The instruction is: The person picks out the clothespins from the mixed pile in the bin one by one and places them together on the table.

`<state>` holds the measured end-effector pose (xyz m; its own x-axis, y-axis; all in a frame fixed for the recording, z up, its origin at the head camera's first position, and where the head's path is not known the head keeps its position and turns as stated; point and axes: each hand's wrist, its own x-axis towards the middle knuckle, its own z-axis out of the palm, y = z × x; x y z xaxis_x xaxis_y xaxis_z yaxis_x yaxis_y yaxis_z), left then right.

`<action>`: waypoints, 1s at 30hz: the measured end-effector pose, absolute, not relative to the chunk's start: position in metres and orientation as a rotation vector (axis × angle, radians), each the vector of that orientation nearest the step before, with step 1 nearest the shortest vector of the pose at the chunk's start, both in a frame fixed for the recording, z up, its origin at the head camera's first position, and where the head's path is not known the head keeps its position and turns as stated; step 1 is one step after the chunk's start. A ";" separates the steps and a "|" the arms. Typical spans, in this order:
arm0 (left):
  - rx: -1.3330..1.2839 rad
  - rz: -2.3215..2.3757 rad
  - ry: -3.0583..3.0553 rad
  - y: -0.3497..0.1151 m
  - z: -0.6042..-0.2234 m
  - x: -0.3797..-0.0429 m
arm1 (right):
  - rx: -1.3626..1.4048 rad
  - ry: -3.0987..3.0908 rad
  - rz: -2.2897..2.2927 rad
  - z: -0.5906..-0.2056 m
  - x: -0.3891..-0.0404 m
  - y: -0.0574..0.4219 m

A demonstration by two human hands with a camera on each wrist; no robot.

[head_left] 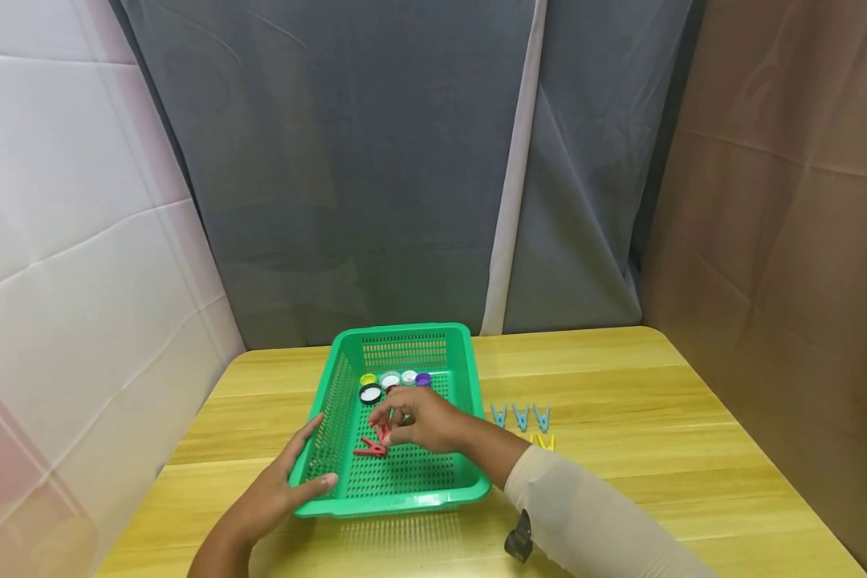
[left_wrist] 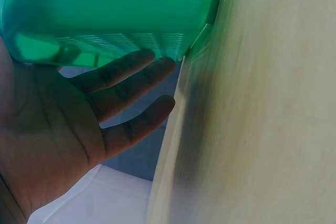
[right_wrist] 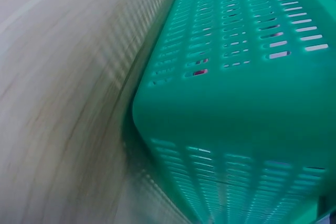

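A green plastic basket (head_left: 393,503) stands on the table. My left hand (head_left: 270,490) rests at its near left corner, thumb over the rim; in the left wrist view three fingers (left_wrist: 139,124) extend straight below the basket wall (left_wrist: 105,14). Inside the basket, my right hand (head_left: 422,419) pinches a red clothespin (head_left: 380,429) between thumb and fingertips, partly hidden by them. Another red clothespin (head_left: 371,449) lies on the basket floor just beside it. The right wrist view shows only the basket's outer wall (right_wrist: 226,108) and the table, not the hand.
Several bottle caps lie farther back in the basket, among them a yellow cap (head_left: 368,379), a black-rimmed cap (head_left: 370,393) and a purple cap (head_left: 423,380). Right of the basket are three blue clothespins (head_left: 521,417) and yellow clothespins (head_left: 544,441), partly covered by the right forearm.
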<state>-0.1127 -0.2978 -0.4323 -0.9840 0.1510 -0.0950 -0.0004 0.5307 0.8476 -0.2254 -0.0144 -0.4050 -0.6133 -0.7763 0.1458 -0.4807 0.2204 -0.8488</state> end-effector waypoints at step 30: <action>0.140 1.462 2.597 -0.299 -0.434 -0.113 | -1.023 1.796 -1.506 -0.406 -0.228 -0.016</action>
